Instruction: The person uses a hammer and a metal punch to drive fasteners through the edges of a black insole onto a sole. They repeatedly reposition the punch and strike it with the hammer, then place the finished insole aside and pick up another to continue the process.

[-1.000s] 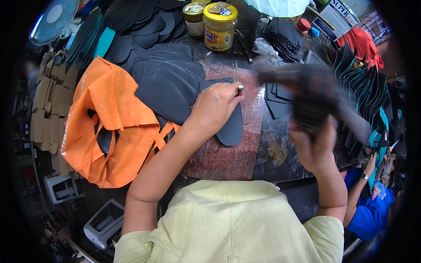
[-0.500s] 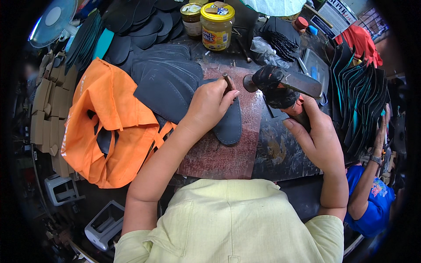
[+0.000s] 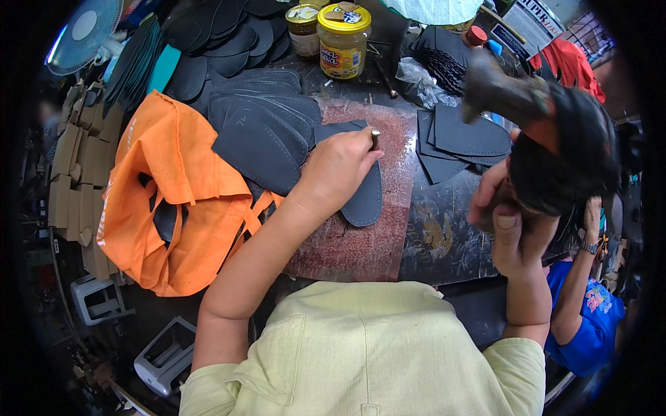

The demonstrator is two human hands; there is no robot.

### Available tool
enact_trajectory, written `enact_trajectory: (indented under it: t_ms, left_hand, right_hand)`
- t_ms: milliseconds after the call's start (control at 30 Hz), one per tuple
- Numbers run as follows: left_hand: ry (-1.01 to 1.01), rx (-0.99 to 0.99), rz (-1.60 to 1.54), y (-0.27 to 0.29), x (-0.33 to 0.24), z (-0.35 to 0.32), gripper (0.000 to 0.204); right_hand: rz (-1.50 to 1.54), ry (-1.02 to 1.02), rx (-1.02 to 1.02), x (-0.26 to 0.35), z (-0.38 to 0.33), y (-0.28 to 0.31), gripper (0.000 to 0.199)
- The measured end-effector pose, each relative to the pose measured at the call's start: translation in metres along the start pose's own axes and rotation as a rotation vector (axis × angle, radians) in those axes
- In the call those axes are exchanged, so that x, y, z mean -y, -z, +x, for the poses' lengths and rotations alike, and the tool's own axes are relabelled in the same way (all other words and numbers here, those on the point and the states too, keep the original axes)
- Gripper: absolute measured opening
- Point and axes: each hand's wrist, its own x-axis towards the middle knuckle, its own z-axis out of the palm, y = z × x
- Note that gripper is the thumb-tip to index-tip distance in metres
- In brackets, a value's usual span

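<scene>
My left hand is closed round a short metal punch, held upright over a black sole-shaped piece. That piece has a line of small marks along its edge and lies on a worn reddish mat; the punch's lower end is hidden by my fingers. In my right hand is a hammer with black wrapping, raised to the right of the mat and blurred. Left of the punch fans a stack of similar black pieces. A smaller black stack lies behind the hammer.
An orange cloth bag sits at the left table edge. Jars with yellow and brown contents, a clear plastic bag and more black pieces stand farther back. A co-worker in blue is at the right.
The hammer has swung up and to the right, away from the punch, uncovering the small black stack. My left hand has shifted slightly, and the punch stands more upright.
</scene>
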Motion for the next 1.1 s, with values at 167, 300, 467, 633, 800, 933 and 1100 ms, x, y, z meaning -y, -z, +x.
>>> enact_trajectory:
  t_ms: [167, 300, 467, 633, 800, 933, 1100]
  left_hand:
    - [-0.067, -0.012, 0.033, 0.0, -0.005, -0.009, 0.017]
    - [0.025, -0.002, -0.032, -0.001, -0.006, -0.008, 0.018]
    - [0.04, 0.045, -0.016, 0.004, -0.004, -0.006, 0.019]
    - [0.038, 0.027, -0.017, 0.003, -0.007, -0.006, 0.015]
    - [-0.073, -0.025, 0.013, 0.001, -0.012, -0.01, 0.019]
    - [0.038, 0.02, -0.001, 0.003, -0.014, -0.013, 0.02]
    - [0.047, 0.025, -0.038, 0.004, -0.008, -0.011, 0.018]
  right_hand:
    - [-0.67, -0.117, 0.466, -0.008, 0.006, 0.008, 0.057]
    - [-0.604, -0.157, 0.427, 0.004, 0.012, 0.012, 0.056]
    - [-0.482, -0.071, 0.333, 0.022, 0.016, 0.02, 0.055]
    - [-0.081, -0.132, 0.087, 0.013, -0.004, 0.012, 0.061]
    - [-0.622, -0.092, 0.437, -0.008, 0.003, 0.009, 0.042]
    - [-0.6, -0.181, 0.454, 0.007, 0.01, 0.015, 0.048]
    - [-0.343, -0.1, 0.209, 0.021, 0.006, 0.017, 0.054]
